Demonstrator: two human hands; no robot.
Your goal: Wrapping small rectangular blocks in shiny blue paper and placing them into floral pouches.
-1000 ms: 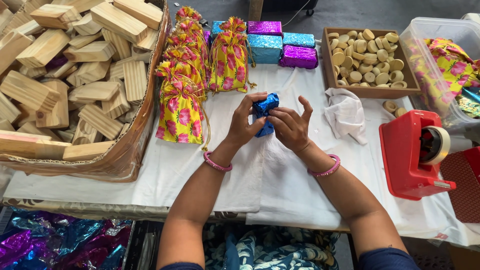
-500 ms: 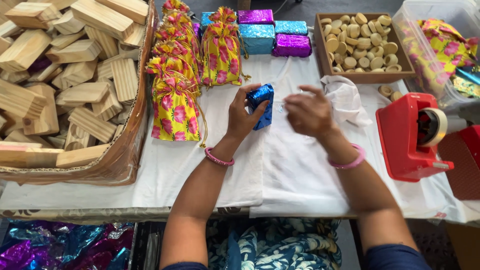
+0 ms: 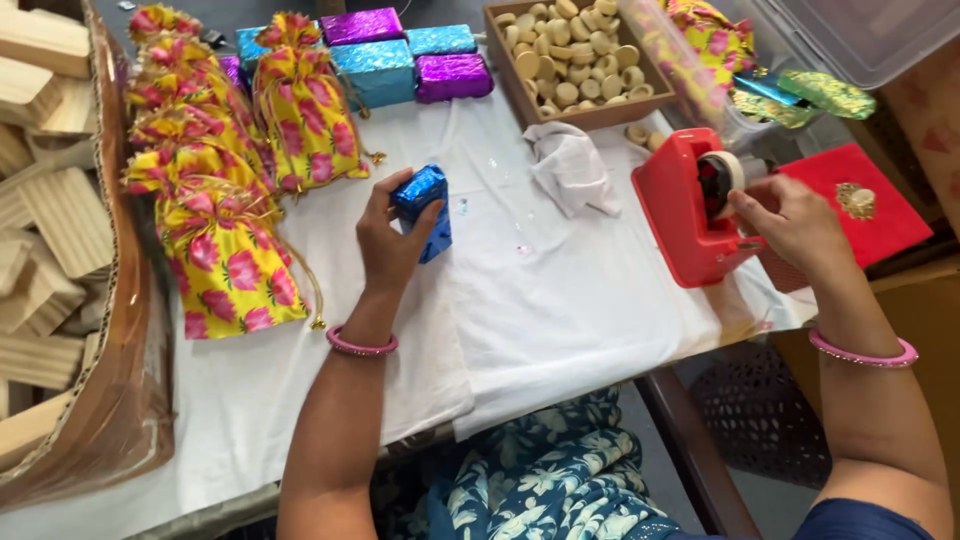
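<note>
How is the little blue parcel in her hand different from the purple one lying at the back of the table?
The blue parcel is held tilted in the left hand; the purple parcel lies flat on the white cloth, untouched. The blue parcel sits alone mid-table, while the purple parcel lies packed against other wrapped parcels. The colours differ: deep blue against magenta-purple. Both are small blocks wrapped in shiny foil paper.

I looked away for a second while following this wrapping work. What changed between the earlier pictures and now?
The right hand let go of the blue wrapped box and moved right to the red tape dispenser, fingers at the tape roll. The left hand alone keeps its grip on the box. The yellow flowered pouches, white cloth and tray of wooden rounds stayed put.
</note>
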